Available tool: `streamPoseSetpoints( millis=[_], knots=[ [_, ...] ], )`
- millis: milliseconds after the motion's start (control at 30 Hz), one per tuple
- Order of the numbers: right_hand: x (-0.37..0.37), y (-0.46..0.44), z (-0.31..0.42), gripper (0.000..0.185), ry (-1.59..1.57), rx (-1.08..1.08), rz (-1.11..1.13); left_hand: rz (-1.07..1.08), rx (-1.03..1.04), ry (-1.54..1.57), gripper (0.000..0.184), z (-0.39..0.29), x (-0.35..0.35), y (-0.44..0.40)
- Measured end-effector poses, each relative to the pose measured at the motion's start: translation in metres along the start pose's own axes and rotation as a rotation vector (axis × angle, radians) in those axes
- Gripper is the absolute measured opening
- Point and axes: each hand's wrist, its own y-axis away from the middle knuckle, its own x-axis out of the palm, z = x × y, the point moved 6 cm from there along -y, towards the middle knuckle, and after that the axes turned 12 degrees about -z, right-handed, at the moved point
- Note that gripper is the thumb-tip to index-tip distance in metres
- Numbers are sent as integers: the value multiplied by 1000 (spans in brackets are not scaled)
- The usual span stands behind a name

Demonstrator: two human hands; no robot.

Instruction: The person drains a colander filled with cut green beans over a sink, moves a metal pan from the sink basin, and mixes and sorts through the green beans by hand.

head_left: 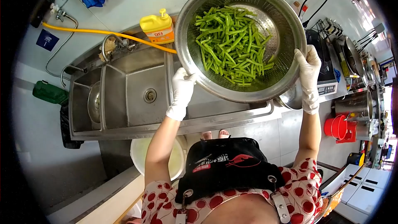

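A large metal colander [186, 72] is held up over the right part of the sink, tilted so that its inside shows. Cut green beans [232, 43] are heaped in it, mostly toward its left side. My left hand [182, 91], in a white glove, grips the rim at the lower left. On the right, my right hand [309, 70], gloved the same way, has hold of the opposite rim. The fingers of both hands are partly hidden at the rim.
Below is a stainless steel sink [137, 110] with several basins and a tap [108, 43]. Behind it stand a yellow soap bottle [157, 27] and a yellow hose [95, 32]. An induction cooker [326, 88] is at right. A white bucket [176, 161] and red buckets [336, 127] stand lower down.
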Motion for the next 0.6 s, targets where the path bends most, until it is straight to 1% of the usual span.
streamPoseSetpoints(
  millis=[233,433,600],
  knots=[
    [-2,0,-3,6,7,-6,0,20,1,-5,11,-2,1,0],
    [-7,0,-9,6,9,-19,-7,42,61,-30,10,2,1,-4],
    [-6,1,-7,6,13,-22,-22,25,25,-13,11,-1,3,-2]
  ],
)
